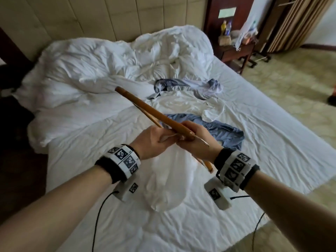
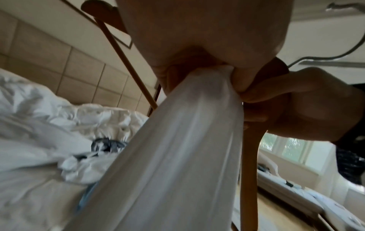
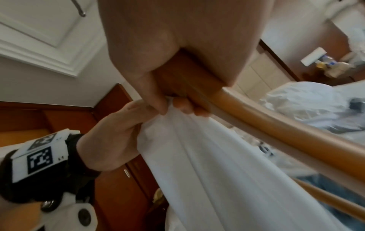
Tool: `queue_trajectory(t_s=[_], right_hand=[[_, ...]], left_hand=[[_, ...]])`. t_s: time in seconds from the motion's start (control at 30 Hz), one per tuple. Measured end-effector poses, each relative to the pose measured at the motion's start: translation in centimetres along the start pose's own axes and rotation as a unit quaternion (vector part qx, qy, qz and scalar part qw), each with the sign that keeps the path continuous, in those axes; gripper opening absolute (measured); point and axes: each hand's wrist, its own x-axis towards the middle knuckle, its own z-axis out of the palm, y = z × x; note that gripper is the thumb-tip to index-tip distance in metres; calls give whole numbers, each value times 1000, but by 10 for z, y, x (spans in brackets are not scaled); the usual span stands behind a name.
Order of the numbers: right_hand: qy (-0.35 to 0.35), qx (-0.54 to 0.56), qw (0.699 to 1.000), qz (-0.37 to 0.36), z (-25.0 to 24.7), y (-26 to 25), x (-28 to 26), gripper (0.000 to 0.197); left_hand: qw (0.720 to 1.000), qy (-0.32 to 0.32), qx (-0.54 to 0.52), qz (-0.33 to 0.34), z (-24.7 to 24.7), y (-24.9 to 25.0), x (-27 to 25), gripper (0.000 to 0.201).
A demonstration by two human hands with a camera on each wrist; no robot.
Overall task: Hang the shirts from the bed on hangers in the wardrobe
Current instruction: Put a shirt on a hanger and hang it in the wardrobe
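Observation:
Over the bed point(image 1: 263, 124) my right hand point(image 1: 195, 140) grips a wooden hanger point(image 1: 154, 113) at its middle, its metal hook point(image 1: 202, 141) pointing toward me. My left hand point(image 1: 154, 140) pinches the top of a white shirt point(image 1: 167, 179) right beside the hanger; the shirt hangs down to the sheet. The right wrist view shows the hanger point(image 3: 276, 128), the shirt point(image 3: 217, 171) and my left hand point(image 3: 118, 137). The left wrist view shows the bunched shirt point(image 2: 177, 140) and hanger bar point(image 2: 126, 61). More shirts lie on the bed: a blue one point(image 1: 218, 130), a white one point(image 1: 190, 104), a patterned one point(image 1: 187, 86).
A rumpled white duvet point(image 1: 109, 66) is heaped at the head of the bed against a padded headboard point(image 1: 91, 19). A dark wooden nightstand point(image 1: 236, 53) with bottles stands at the back right. Tiled floor point(image 1: 300, 79) runs along the bed's right side.

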Motion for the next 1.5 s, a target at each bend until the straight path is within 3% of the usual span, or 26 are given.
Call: queue_trajectory(t_s=[0.23,0.4,0.6,0.77,0.9,1.0,1.07,1.23,1.33,1.43,1.5], right_hand=[[-55,-86,993,-55,-20,-75,8,20],[-129,-76,987,-58,-16,-92,4,19],[-181,-73,980,-42,-6,-89,2,22],[-216,-91,972,-2,1,-54,-9,9],[-145,4,989,-8,10,-64,-5,14],[-152,128,979,-46,16,-97,-5,42],[-163,180,969,-42,23,-107,-6,43],[-225,40,972,-56,35,-104,-5,24],[-253,48,966,-40,35,-100,-7,25],[-266,82,959,-54,34,-98,-5,41],[-268,72,958,-77,36,-97,-3,56]], left_hand=[[989,52,2,135,-64,26,-33,26],[991,74,48,99,-74,23,-56,35],[992,106,51,54,-77,27,-78,18],[980,199,3,-25,-96,24,-95,21],[988,147,38,-30,-89,28,-101,33],[987,133,80,-36,-80,23,-102,25],[988,124,90,-30,-74,25,-104,27],[991,117,62,-13,-72,24,-113,32],[991,117,59,-24,-75,18,-123,37],[992,114,30,-45,-80,22,-123,17],[993,102,39,-50,-82,24,-119,17]])
